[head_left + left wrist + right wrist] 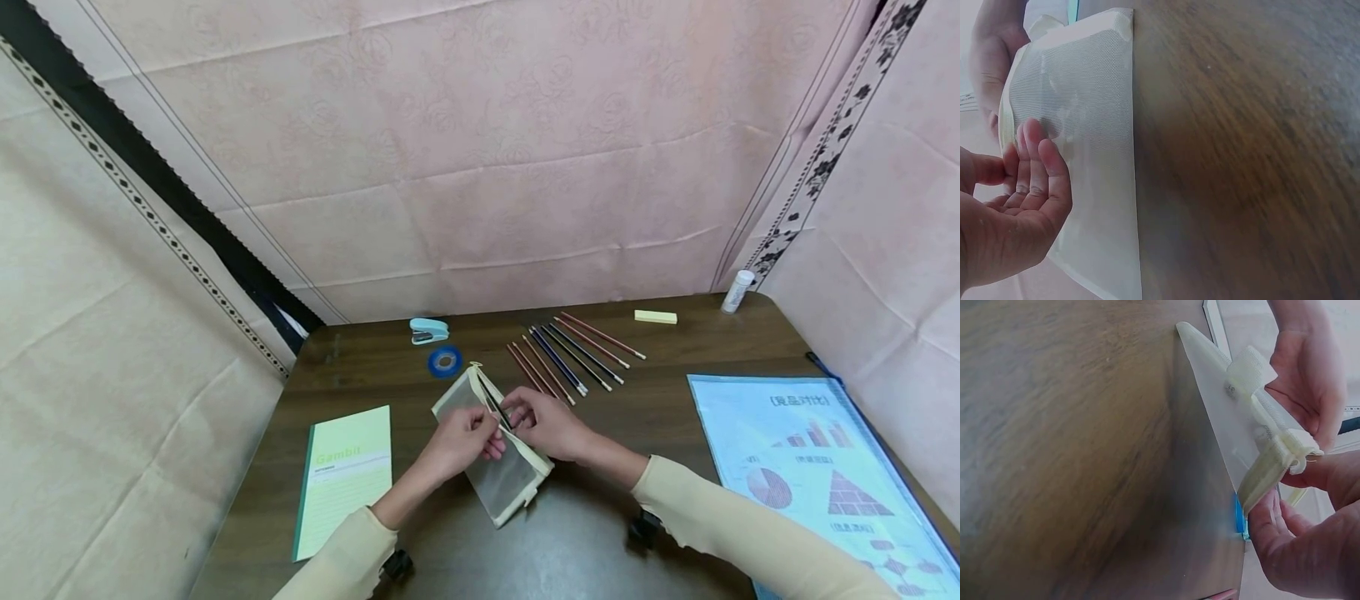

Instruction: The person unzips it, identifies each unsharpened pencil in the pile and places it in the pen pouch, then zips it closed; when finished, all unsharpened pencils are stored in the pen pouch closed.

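Note:
A mesh zip pouch (501, 482) with cream edging stands tilted on the table, its zipped top parted in a dark slit. My left hand (465, 437) pinches the near rim of that opening between thumb and forefinger, the other fingers loosely bent over the mesh (1079, 100). On the far side, my right hand (546, 423) holds the opposite rim, thumb and fingers around the cream edge (1266, 472). A small fabric tab (1250, 372) sticks out at the pouch's end. The inside of the pouch is mostly hidden.
Several pencils (558, 362) lie fanned out behind the right hand. Blue tape (445, 362) and a light blue stapler (429, 331) sit at the back. A green notebook (351, 483) lies left, a blue document folder (810, 467) right. A yellow block (656, 317) and white-capped tube (738, 292) stand back right.

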`<state>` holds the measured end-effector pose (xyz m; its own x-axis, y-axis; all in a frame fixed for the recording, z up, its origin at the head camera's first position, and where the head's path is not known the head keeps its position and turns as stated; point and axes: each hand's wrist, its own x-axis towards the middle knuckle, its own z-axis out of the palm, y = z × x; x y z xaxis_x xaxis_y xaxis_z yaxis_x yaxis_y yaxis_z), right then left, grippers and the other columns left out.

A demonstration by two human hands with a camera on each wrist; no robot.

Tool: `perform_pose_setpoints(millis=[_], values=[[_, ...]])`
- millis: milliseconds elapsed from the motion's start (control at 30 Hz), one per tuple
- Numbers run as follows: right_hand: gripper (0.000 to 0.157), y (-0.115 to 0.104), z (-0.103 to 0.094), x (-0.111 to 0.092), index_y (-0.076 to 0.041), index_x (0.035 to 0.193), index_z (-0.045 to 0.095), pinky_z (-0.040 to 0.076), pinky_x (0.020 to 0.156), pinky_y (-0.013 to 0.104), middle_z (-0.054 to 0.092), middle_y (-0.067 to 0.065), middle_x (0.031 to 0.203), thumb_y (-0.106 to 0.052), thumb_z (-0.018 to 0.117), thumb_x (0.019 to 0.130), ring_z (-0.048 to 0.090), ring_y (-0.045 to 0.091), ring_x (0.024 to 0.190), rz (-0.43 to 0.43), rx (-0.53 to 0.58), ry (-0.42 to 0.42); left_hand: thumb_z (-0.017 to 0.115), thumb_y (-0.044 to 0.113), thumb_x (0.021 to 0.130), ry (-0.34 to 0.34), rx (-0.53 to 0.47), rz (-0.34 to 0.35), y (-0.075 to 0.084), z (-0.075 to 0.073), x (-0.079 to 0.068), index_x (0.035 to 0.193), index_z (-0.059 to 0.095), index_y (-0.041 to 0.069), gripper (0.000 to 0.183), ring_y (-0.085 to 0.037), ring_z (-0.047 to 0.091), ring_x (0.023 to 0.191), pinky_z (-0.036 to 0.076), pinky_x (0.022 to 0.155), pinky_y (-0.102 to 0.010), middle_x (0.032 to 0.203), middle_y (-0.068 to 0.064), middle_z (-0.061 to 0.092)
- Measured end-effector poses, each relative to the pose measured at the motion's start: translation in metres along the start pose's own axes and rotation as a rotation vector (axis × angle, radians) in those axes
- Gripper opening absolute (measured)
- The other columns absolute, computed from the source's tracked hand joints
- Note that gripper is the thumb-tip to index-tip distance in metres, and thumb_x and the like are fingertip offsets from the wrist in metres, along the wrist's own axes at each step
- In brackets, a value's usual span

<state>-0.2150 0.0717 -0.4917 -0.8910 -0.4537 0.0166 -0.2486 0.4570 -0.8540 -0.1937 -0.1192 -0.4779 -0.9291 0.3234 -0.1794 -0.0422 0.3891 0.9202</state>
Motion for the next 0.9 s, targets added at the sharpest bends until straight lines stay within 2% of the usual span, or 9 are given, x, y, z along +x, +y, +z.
perform_pose_setpoints(millis=[133,267,333,500,567,767,900], values=[[0.036,0.000,0.000,0.000,-0.010,0.118,0.059,0.052,0.068,0.023,0.067,0.006,0.094,-0.001,0.064,0.084,0.062,0.013,0.078,0.022,0.018,0.010,0.050,0.028,0.100,0.000,0.004,0.013,-0.002,-0.001,0.001,0.085,0.063,0.001,0.034,-0.024,0.071,0.069,0.059,0.063,-0.033,0.079,-0.014,0.072],[0.035,-0.001,-0.002,-0.001,-0.009,0.118,0.059,0.053,0.066,0.025,0.068,0.006,0.095,-0.005,0.068,0.084,0.063,0.014,0.079,0.030,0.044,0.016,0.050,0.028,0.100,-0.001,0.007,0.009,-0.002,0.000,0.001,0.085,0.063,0.001,0.033,-0.024,0.071,0.069,0.060,0.064,-0.034,0.079,-0.013,0.072],[0.035,-0.002,-0.004,-0.001,-0.008,0.118,0.059,0.054,0.064,0.027,0.067,0.007,0.095,-0.006,0.069,0.084,0.063,0.015,0.077,0.033,0.071,0.018,0.050,0.027,0.101,0.000,0.008,0.005,0.000,0.000,0.000,0.085,0.064,0.000,0.034,-0.027,0.072,0.071,0.060,0.066,-0.037,0.080,-0.016,0.072],[0.035,-0.002,-0.006,0.000,-0.006,0.118,0.058,0.057,0.061,0.034,0.066,0.010,0.094,-0.006,0.070,0.085,0.063,0.017,0.072,0.042,0.133,0.031,0.048,0.023,0.101,-0.012,0.001,0.001,0.022,-0.001,-0.012,0.089,0.063,-0.007,0.036,-0.041,0.070,0.079,0.060,0.070,-0.045,0.086,-0.025,0.071],[0.034,0.000,-0.008,0.001,-0.007,0.116,0.059,0.057,0.061,0.034,0.067,0.009,0.093,-0.008,0.072,0.084,0.064,0.016,0.072,0.042,0.115,0.052,0.048,0.022,0.101,-0.019,-0.002,0.002,0.029,-0.003,-0.017,0.091,0.063,-0.009,0.036,-0.043,0.070,0.081,0.059,0.072,-0.047,0.087,-0.027,0.070],[0.034,0.003,-0.017,0.008,-0.016,0.113,0.060,0.051,0.065,0.026,0.067,0.000,0.093,-0.015,0.075,0.083,0.061,0.012,0.077,0.007,-0.038,0.163,0.048,0.022,0.101,-0.017,0.007,0.010,0.031,-0.003,-0.021,0.091,0.063,-0.009,0.037,-0.042,0.070,0.080,0.059,0.073,-0.049,0.086,-0.028,0.070],[0.034,0.007,-0.025,0.017,-0.021,0.112,0.059,0.051,0.067,0.025,0.067,0.000,0.095,-0.017,0.076,0.082,0.062,0.010,0.078,-0.036,-0.108,0.234,0.047,0.020,0.102,-0.013,0.017,0.016,0.033,-0.001,-0.021,0.091,0.063,-0.010,0.036,-0.044,0.069,0.081,0.059,0.072,-0.048,0.087,-0.029,0.070]])
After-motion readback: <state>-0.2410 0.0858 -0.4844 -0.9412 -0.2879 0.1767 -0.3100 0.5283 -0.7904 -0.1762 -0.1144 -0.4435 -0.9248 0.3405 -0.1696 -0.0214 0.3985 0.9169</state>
